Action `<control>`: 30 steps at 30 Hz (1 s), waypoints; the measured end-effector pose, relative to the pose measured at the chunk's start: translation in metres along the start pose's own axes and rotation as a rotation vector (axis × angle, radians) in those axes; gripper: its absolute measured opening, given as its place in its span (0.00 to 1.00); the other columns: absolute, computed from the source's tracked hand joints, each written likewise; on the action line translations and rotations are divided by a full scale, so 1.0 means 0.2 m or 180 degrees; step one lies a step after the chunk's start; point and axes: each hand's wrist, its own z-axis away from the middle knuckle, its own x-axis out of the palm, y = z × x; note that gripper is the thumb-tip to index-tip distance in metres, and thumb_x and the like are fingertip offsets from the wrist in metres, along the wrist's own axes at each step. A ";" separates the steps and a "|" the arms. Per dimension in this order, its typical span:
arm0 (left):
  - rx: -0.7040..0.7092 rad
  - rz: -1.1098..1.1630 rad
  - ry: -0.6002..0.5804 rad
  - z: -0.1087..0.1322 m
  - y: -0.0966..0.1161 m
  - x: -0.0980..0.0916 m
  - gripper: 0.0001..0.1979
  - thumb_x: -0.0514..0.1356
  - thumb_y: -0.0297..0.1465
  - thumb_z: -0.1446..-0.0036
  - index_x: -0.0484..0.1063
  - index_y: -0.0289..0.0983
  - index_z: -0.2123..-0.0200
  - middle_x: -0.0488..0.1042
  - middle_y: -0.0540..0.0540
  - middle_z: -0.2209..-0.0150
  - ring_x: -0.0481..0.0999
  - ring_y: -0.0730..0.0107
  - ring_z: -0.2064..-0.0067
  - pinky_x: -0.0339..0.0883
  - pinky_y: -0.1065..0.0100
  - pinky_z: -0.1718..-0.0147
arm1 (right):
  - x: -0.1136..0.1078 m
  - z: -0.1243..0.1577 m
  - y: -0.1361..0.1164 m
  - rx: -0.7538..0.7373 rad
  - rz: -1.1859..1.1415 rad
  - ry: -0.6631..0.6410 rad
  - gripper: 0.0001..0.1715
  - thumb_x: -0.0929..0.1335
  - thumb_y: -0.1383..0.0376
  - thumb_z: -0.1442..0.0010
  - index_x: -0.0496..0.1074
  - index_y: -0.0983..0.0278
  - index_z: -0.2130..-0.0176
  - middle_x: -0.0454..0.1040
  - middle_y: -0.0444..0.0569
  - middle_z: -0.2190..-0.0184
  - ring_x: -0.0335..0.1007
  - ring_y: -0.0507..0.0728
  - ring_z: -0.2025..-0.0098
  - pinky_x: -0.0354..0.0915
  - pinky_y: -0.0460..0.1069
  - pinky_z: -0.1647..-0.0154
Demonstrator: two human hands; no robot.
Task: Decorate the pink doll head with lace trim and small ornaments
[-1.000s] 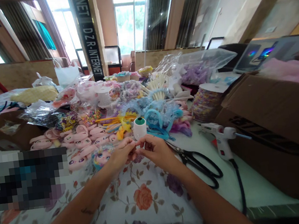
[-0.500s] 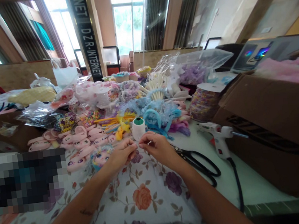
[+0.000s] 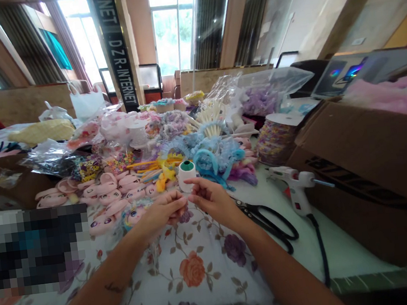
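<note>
My left hand (image 3: 170,209) is closed in a pinch, thumb against the bent fingers. Close beside its fingertips is my right hand (image 3: 211,200), its index finger lifted away from the thumb and the other fingers curled. Anything pinched between the hands is too fine to make out. Just behind them stands a white thread cone (image 3: 187,178) with a green top. A doll head (image 3: 133,215) with blue curly hair lies left of my left hand. Black-handled scissors (image 3: 271,221) rest beside my right forearm.
Several pink doll heads (image 3: 107,198) lie at the left. A white glue gun (image 3: 296,185) with a black cord stands before a cardboard box (image 3: 363,187) at the right. Blue fluffy trim (image 3: 222,152), a ribbon spool (image 3: 276,138) and plastic bags fill the back. Flowered cloth (image 3: 193,270) covers the front.
My right index finger has lifted and stretched out toward the thread cone, away from the thumb. Both hands remain close together in front of the cone. The view has shifted slightly.
</note>
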 end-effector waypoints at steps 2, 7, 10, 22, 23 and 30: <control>-0.0025 0.0083 -0.0015 0.00 0.00 0.00 0.17 0.64 0.41 0.49 0.63 0.36 0.74 0.59 0.55 0.79 0.49 0.83 0.80 0.38 0.74 0.83 | 0.00 0.00 0.00 0.0112 -0.0155 -0.0225 0.18 0.68 0.60 0.44 0.73 0.64 0.54 0.66 0.42 0.75 0.58 0.48 0.78 0.56 0.44 0.79; -0.0134 0.0128 -0.0095 0.00 0.00 -0.02 0.15 0.65 0.40 0.50 0.67 0.34 0.73 0.63 0.53 0.78 0.51 0.83 0.80 0.39 0.75 0.83 | 0.00 0.01 -0.01 0.0242 -0.0116 -0.0136 0.14 0.69 0.56 0.44 0.74 0.65 0.66 0.64 0.40 0.82 0.58 0.49 0.81 0.56 0.44 0.81; -0.0138 0.0087 -0.0090 -0.01 0.00 -0.03 0.15 0.65 0.40 0.50 0.69 0.33 0.73 0.66 0.50 0.77 0.53 0.83 0.80 0.41 0.75 0.84 | -0.01 0.01 -0.01 0.0131 0.0176 -0.0100 0.10 0.68 0.58 0.42 0.72 0.63 0.69 0.65 0.40 0.82 0.59 0.49 0.80 0.55 0.44 0.80; -0.0280 0.0121 -0.0101 0.00 0.00 -0.05 0.13 0.62 0.37 0.46 0.75 0.31 0.71 0.73 0.44 0.72 0.68 0.77 0.75 0.60 0.76 0.78 | -0.02 0.01 -0.04 -0.0328 0.0729 -0.0220 0.09 0.65 0.64 0.39 0.71 0.62 0.71 0.65 0.42 0.79 0.60 0.51 0.75 0.57 0.46 0.72; -0.0353 0.0244 -0.0175 0.00 0.01 -0.05 0.12 0.62 0.36 0.46 0.75 0.31 0.70 0.73 0.44 0.73 0.69 0.77 0.75 0.62 0.75 0.77 | -0.02 0.01 -0.04 -0.0390 0.0739 -0.0236 0.09 0.65 0.64 0.39 0.71 0.63 0.71 0.66 0.43 0.78 0.61 0.51 0.74 0.58 0.46 0.71; -0.0502 0.0582 -0.0507 0.00 0.00 -0.07 0.10 0.65 0.34 0.49 0.72 0.32 0.69 0.71 0.48 0.73 0.68 0.77 0.73 0.64 0.74 0.72 | -0.02 0.01 -0.04 -0.0426 0.0600 -0.0269 0.09 0.66 0.64 0.39 0.71 0.64 0.71 0.67 0.43 0.78 0.62 0.52 0.72 0.58 0.46 0.70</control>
